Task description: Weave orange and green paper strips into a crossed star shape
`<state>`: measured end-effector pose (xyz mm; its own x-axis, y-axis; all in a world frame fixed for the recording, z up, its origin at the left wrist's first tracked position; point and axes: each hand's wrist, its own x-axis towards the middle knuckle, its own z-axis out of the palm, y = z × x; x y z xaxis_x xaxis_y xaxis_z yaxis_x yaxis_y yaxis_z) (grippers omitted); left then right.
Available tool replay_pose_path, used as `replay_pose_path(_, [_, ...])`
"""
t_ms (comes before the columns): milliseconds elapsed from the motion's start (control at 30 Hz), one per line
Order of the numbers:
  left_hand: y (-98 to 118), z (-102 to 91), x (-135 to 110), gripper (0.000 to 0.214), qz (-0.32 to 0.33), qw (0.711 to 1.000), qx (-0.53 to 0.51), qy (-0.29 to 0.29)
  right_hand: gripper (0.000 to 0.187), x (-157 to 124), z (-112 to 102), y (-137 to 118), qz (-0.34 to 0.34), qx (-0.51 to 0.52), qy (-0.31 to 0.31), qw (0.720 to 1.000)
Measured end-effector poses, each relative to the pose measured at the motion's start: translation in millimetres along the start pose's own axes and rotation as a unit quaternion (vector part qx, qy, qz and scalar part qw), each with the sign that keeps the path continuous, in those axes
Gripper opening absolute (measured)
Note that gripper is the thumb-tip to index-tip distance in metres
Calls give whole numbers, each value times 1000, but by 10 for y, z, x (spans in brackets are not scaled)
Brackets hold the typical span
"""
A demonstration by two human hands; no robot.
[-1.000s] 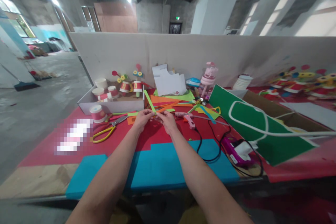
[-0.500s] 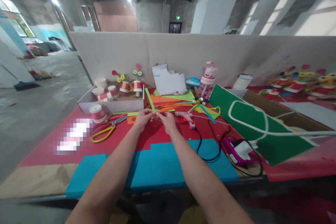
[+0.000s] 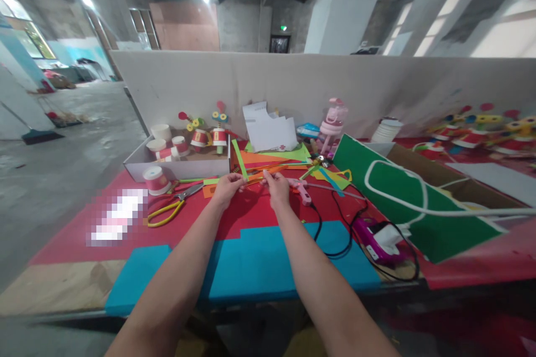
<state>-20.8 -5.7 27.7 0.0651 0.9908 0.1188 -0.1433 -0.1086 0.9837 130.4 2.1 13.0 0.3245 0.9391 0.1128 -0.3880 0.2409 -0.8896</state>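
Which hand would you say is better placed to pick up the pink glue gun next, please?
Probably the right hand: it is close beside the glue gun, while the left hand is farther off and appears to pinch the green strip. Whether the right holds anything is unclear.

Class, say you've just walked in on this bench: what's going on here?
A person works with bare hands over a red-covered table. The left hand pinches the lower end of a light green strip. The right hand is apart from the left, close to a pink glue gun; whether it holds anything is too small to tell. Beyond the hands lie more coloured strips; to the left, a white box holds paper cups.
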Motion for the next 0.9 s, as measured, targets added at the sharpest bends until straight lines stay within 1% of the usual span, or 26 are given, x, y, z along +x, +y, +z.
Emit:
replay_pose_path(200, [27,-47,6,27,-7,1000,4,3,36,47,-63,-94,-24,-2,46,999])
replay_pose_path(433, [5,-145,53,26,-3,1000,-2,-8,34,130,-146,-123,-42,13,82,996])
replay_pose_path(533, [-5,-171,68,26,-4,1000,-6,-9,34,149,-165,-137,-45,42,106,992])
replay_pose_path(633, [11,-164,55,27,-11,1000,-21,-7,31,122,-155,-142,-30,106,121,987])
replay_pose_path(667, [21,-155,46,27,-14,999,-29,-8,29,101,-141,-134,-16,123,111,986])
replay_pose_path(733, [40,-134,24,27,-20,999,-46,-15,24,48,-96,-97,28,128,59,990])
replay_pose_path(833, [54,-106,-1,27,-25,998,-49,-33,23,-45,3,-7,118,76,-51,989])
replay_pose_path(900, [53,-93,-10,27,-23,998,-37,-45,27,-101,65,49,146,65,-89,983])
